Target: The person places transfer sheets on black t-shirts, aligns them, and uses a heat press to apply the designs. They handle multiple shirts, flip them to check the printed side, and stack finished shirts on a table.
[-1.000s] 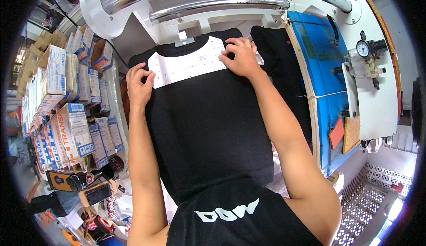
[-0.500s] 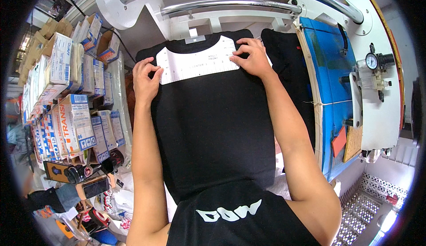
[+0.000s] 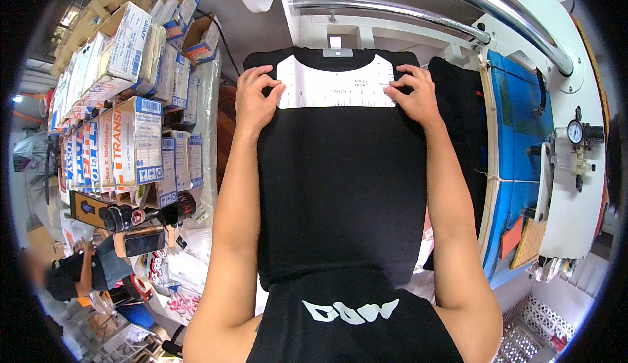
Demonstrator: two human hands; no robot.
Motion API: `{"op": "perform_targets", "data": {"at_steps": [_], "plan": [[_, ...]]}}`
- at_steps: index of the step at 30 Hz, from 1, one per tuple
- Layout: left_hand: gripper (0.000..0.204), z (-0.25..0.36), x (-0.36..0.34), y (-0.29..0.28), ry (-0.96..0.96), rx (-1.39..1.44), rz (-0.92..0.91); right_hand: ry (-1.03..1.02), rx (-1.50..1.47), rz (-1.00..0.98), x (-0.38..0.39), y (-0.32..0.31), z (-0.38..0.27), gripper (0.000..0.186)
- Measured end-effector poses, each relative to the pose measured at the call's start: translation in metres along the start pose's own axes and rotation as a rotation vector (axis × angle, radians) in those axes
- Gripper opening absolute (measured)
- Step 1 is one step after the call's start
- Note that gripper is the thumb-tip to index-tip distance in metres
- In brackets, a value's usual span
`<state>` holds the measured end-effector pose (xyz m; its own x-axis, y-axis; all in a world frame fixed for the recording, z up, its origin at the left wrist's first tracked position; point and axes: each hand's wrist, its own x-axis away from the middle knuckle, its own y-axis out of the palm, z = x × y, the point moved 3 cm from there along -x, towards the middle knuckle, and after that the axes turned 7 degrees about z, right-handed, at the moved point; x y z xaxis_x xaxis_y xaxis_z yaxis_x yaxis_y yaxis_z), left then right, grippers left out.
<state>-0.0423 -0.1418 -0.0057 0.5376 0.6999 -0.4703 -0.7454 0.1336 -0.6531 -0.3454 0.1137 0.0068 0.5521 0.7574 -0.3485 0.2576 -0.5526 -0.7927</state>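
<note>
A black T-shirt (image 3: 340,186) is spread flat in front of me, its collar at the far end with a grey neck label (image 3: 337,53). Across its chest, just below the neckline, lies a white T-shirt alignment ruler (image 3: 335,88) with a curved upper edge. My left hand (image 3: 256,101) pinches the ruler's left end between thumb and forefinger. At the opposite end, my right hand (image 3: 416,94) grips it in the same way. The ruler looks level and close against the cloth.
Stacked long cartons (image 3: 137,140) stand on the left. Chrome bars (image 3: 399,17) of a white machine cross the far side. To the right are another black garment (image 3: 458,127), a blue panel (image 3: 517,127) and a pressure gauge (image 3: 575,131). Another person (image 3: 72,274) sits at lower left.
My view has swung left, shifting the scene rightward. The ruler, tilted before, now lies level along the neckline. Both hands keep their pinch on its ends.
</note>
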Motion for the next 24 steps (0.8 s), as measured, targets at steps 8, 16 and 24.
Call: {"op": "perform_targets", "data": {"at_steps": [8, 16, 24], "plan": [[0.015, 0.0020, 0.0002, 0.0011, -0.060, 0.024, -0.030, 0.015, 0.019, 0.023, 0.0027, -0.0004, 0.0003, 0.022], [0.014, 0.0002, 0.0004, 0.0008, -0.026, 0.023, -0.013, 0.039, 0.031, 0.013, 0.0024, -0.0006, -0.0020, 0.023], [0.014, -0.0002, 0.0006, 0.0009, -0.031, 0.037, -0.006, 0.037, 0.033, 0.005, 0.0015, 0.0001, -0.0013, 0.022]]}}
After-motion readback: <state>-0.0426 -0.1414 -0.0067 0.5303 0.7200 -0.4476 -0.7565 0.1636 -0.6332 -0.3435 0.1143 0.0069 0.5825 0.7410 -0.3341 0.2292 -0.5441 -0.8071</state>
